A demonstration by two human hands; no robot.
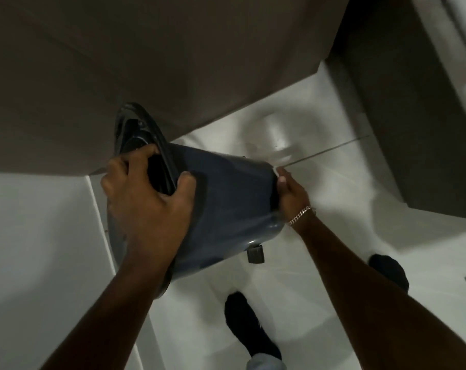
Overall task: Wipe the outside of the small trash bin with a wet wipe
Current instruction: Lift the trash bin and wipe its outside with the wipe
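Up off the floor: small dark blue-grey glossy plastic trash bin (226,193), tipped on its side in mid-air above the pale tiled floor (333,198), open top toward the left grip, base toward the right one.
Left grip: left hand (146,198) clamped on the rim, thumb on the outer wall, fingers hooked over the edge into the opening. Solid hold, carrying the whole thing.
Right grip: right hand (290,193) pressed flat against the base end, pinching a scrap of thin white wet wipe (275,170); only a corner peeks out past the fingertips.
Just behind the left grip: shiny dark hinged lid (130,129) hanging open, loose-looking.
Below the right grip: small black foot pedal (255,253) sticking out from the bottom edge.
Weight: probably light, since one hand on the rim carries it fine.
Feel: stiff shell, slick finish, likely slipperier once wet.
Best hold: the rim, same as now. Smooth wall offers nothing to grab, lid and pedal likely to swing.
Watch out: floppy lid could bang the brown cabinet (146,62) right behind it.
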